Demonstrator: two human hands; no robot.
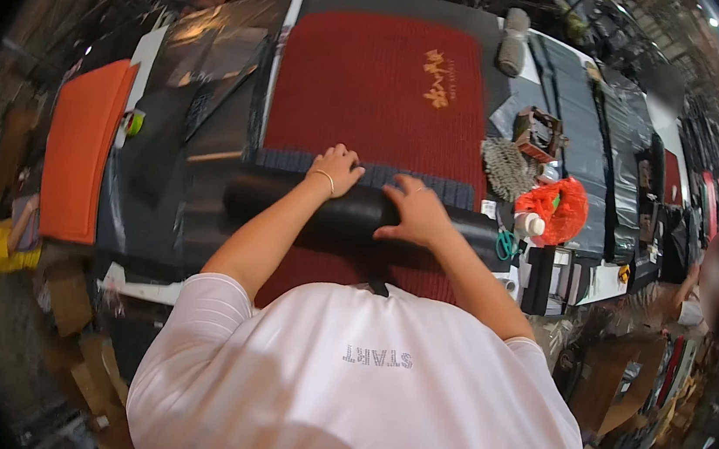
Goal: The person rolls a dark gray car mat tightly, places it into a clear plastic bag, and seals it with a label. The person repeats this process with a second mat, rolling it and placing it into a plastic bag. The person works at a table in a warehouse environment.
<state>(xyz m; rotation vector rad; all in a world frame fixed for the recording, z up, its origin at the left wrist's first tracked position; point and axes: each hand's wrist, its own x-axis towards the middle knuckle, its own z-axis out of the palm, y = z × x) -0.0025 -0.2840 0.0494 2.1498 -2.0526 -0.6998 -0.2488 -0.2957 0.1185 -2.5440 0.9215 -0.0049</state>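
A dark red ribbed mat (365,85) with a gold emblem lies in front of me on the table. Across its near part runs a black roll (356,215), apparently the mat's backing turned up, and more red shows on my side of it. A blue-grey strip (373,175) lies along the roll's far edge. My left hand (336,169) rests on the strip and the top of the roll, fingers extended, with a bracelet at the wrist. My right hand (416,215) presses on the roll with fingers and thumb apart. Neither hand grasps anything.
To the right are a red plastic bag (560,212), a white bottle (529,225), teal scissors (506,245), a knitted glove (508,168), a small box (537,133) and a rolled grey cloth (512,43). Orange mats (85,152) lie left; a person in yellow (6,247) is beyond.
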